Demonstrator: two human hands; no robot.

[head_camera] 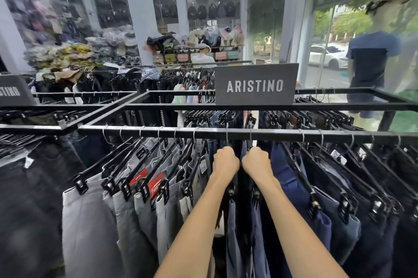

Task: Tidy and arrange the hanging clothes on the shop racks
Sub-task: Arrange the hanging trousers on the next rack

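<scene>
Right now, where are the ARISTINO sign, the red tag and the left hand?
ARISTINO sign (255, 86): head view, middle of its lettering.
red tag (155, 184): head view, centre of its red face.
left hand (225, 161): head view, back of the fist gripping a hanger (227, 138).

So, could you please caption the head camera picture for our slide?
Left hand and right hand grip hangers on the rail, between grey trousers and navy trousers, near the ARISTINO sign.
</scene>
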